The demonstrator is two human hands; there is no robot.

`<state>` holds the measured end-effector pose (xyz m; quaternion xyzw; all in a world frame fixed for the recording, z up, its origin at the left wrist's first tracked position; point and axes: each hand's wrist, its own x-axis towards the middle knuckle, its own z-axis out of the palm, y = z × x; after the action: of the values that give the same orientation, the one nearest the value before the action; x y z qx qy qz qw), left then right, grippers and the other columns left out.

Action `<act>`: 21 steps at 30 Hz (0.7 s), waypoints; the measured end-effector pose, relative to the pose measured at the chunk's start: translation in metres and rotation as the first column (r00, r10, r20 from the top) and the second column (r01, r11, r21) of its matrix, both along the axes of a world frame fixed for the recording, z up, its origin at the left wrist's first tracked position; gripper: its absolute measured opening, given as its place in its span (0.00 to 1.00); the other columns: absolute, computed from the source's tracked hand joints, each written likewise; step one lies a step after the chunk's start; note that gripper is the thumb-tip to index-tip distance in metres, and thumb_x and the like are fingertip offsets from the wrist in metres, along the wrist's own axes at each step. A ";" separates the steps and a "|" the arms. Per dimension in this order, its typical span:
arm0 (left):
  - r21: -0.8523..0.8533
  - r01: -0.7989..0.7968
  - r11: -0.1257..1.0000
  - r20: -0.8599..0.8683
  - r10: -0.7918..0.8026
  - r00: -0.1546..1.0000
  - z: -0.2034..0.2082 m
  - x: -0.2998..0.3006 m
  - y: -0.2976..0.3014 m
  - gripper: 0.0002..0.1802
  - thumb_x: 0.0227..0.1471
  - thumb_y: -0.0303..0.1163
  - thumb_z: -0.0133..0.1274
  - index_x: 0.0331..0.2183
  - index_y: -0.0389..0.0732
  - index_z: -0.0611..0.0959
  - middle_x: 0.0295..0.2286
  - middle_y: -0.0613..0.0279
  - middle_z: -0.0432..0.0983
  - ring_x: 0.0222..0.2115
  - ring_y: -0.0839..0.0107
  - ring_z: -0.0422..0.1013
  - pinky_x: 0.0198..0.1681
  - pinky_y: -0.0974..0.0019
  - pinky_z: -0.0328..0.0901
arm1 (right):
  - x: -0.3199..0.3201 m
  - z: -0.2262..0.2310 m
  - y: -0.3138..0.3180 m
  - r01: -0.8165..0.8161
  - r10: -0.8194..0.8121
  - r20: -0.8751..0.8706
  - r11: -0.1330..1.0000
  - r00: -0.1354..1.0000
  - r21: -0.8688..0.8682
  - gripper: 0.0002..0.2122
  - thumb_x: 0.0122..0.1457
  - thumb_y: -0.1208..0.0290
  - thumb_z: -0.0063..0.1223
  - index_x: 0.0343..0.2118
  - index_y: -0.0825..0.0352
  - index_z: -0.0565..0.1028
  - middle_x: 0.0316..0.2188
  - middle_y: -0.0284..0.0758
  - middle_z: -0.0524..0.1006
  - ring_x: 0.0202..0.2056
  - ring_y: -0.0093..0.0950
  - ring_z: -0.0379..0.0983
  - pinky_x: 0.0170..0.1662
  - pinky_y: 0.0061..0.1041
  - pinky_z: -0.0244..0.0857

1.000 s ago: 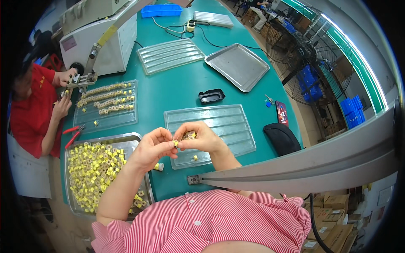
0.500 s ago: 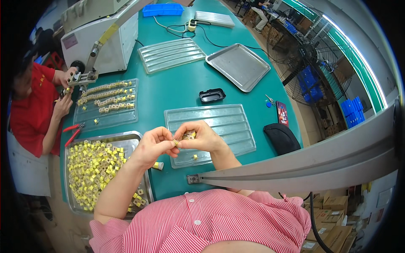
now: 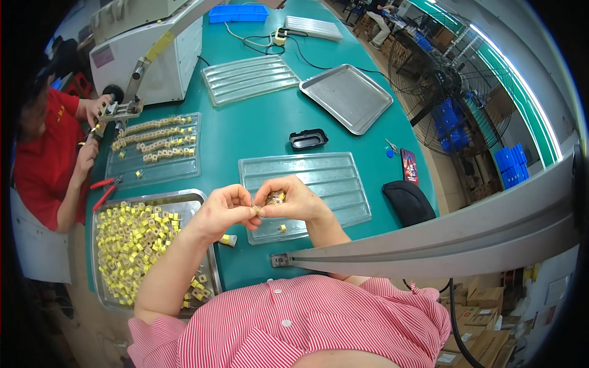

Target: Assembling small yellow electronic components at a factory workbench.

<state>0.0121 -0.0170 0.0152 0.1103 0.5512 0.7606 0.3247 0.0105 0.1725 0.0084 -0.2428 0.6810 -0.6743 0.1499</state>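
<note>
My left hand (image 3: pixel 224 213) and my right hand (image 3: pixel 296 200) meet above the left part of a clear ribbed plastic tray (image 3: pixel 319 184). Between their fingertips they pinch a small yellow-taped coil (image 3: pixel 256 209), mostly covered by the fingers. More such coils (image 3: pixel 276 197) sit in the curl of my right hand. One loose coil (image 3: pixel 283 228) lies on the ribbed tray just below my hands. Left of my left forearm, a metal tray (image 3: pixel 211 264) holds a heap of yellow-taped coils (image 3: pixel 138 245). A small whitish cylinder (image 3: pixel 228 240) lies beside my left wrist.
A co-worker in red (image 3: pixel 46 147) handles a part at a white machine (image 3: pixel 147 67). Red-handled pliers (image 3: pixel 105 191) lie near a tray with rows of coils (image 3: pixel 153 165). A black box (image 3: pixel 308 139), metal tray (image 3: pixel 346 98), black case (image 3: pixel 409 202) and grey beam (image 3: pixel 429 245) surround the workspace.
My hands stay almost in place, with the fingertips shifting slightly on the coil. The co-worker's lower hand has moved a little downward and left.
</note>
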 end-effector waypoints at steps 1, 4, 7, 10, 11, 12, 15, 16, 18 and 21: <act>-0.006 0.013 1.000 0.002 -0.013 1.000 0.000 0.000 0.000 0.06 0.41 0.24 0.50 0.24 0.34 0.70 0.22 0.57 0.71 0.23 0.71 0.71 0.25 0.71 0.68 | 0.000 -0.001 0.000 -0.005 0.005 -0.004 1.000 1.000 0.004 0.08 0.39 0.77 0.57 0.25 0.69 0.74 0.20 0.30 0.73 0.24 0.15 0.66 0.27 0.14 0.59; -0.017 0.020 1.000 0.002 -0.020 1.000 0.001 0.000 -0.001 0.06 0.41 0.24 0.50 0.24 0.35 0.70 0.22 0.57 0.71 0.23 0.71 0.71 0.26 0.71 0.68 | 0.000 -0.001 -0.001 -0.007 0.007 -0.004 1.000 1.000 0.018 0.08 0.39 0.77 0.57 0.25 0.69 0.74 0.20 0.30 0.73 0.24 0.15 0.66 0.27 0.14 0.59; -0.020 0.009 1.000 -0.003 -0.009 1.000 0.000 -0.001 -0.001 0.06 0.41 0.23 0.49 0.24 0.35 0.70 0.22 0.57 0.71 0.23 0.71 0.71 0.25 0.71 0.68 | -0.001 0.000 -0.001 0.002 -0.002 0.006 1.000 1.000 0.031 0.08 0.39 0.77 0.57 0.25 0.69 0.74 0.20 0.30 0.73 0.24 0.15 0.66 0.27 0.14 0.60; -0.024 -0.022 0.999 -0.039 0.021 0.999 0.000 -0.001 0.000 0.07 0.41 0.24 0.50 0.25 0.34 0.70 0.22 0.58 0.71 0.23 0.71 0.71 0.25 0.71 0.68 | -0.002 -0.002 -0.001 0.018 -0.019 0.032 0.999 0.999 0.031 0.08 0.39 0.77 0.57 0.25 0.69 0.73 0.21 0.30 0.72 0.24 0.15 0.66 0.27 0.14 0.60; -0.030 -0.049 0.998 -0.072 0.046 0.996 0.002 0.000 -0.001 0.08 0.41 0.25 0.51 0.26 0.33 0.70 0.22 0.58 0.71 0.23 0.72 0.71 0.25 0.72 0.67 | -0.003 -0.003 -0.002 0.029 -0.031 0.052 0.999 0.998 0.029 0.08 0.39 0.77 0.57 0.25 0.69 0.72 0.21 0.30 0.72 0.24 0.15 0.66 0.27 0.14 0.60; -0.031 -0.057 0.998 -0.076 0.055 0.996 0.002 0.000 -0.001 0.08 0.41 0.25 0.51 0.26 0.33 0.70 0.22 0.58 0.71 0.23 0.72 0.71 0.25 0.72 0.67 | -0.003 -0.003 -0.003 0.021 -0.022 0.049 0.999 0.999 0.028 0.08 0.39 0.77 0.57 0.25 0.69 0.72 0.21 0.30 0.72 0.24 0.15 0.66 0.27 0.14 0.60; -0.124 -0.111 0.986 -0.194 0.086 0.977 -0.003 0.000 0.000 0.11 0.41 0.28 0.52 0.27 0.32 0.70 0.21 0.59 0.71 0.23 0.73 0.70 0.24 0.72 0.67 | -0.002 -0.005 -0.006 0.088 -0.089 0.010 0.993 0.996 0.074 0.11 0.39 0.78 0.56 0.28 0.69 0.71 0.22 0.31 0.72 0.24 0.16 0.67 0.26 0.14 0.61; -0.187 -0.110 0.976 -0.273 0.055 0.961 -0.005 0.000 0.001 0.12 0.42 0.29 0.53 0.28 0.32 0.71 0.21 0.60 0.71 0.23 0.74 0.70 0.23 0.73 0.67 | -0.001 -0.006 -0.006 0.110 -0.109 -0.014 0.988 0.994 0.111 0.13 0.39 0.76 0.56 0.30 0.69 0.69 0.23 0.31 0.72 0.25 0.17 0.67 0.26 0.16 0.62; -0.261 -0.141 0.955 -0.343 0.045 0.938 -0.010 -0.002 -0.001 0.13 0.42 0.31 0.53 0.28 0.32 0.71 0.21 0.60 0.71 0.23 0.74 0.70 0.23 0.73 0.67 | -0.002 -0.007 -0.009 0.102 -0.098 -0.035 0.985 0.995 0.139 0.15 0.40 0.75 0.56 0.32 0.70 0.68 0.24 0.32 0.72 0.26 0.19 0.68 0.27 0.17 0.62; -0.261 -0.117 0.958 -0.275 0.042 0.961 -0.011 -0.009 -0.008 0.10 0.44 0.29 0.50 0.29 0.32 0.73 0.22 0.60 0.72 0.23 0.75 0.70 0.22 0.74 0.65 | -0.004 -0.008 -0.012 0.089 -0.101 0.178 0.993 0.979 0.076 0.17 0.42 0.75 0.55 0.37 0.69 0.65 0.27 0.34 0.72 0.28 0.21 0.69 0.23 0.20 0.66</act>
<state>0.0035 -0.0246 0.0038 0.1429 0.6941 0.6674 0.2288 0.0069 0.1603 0.0002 -0.1424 0.6977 -0.6766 0.1872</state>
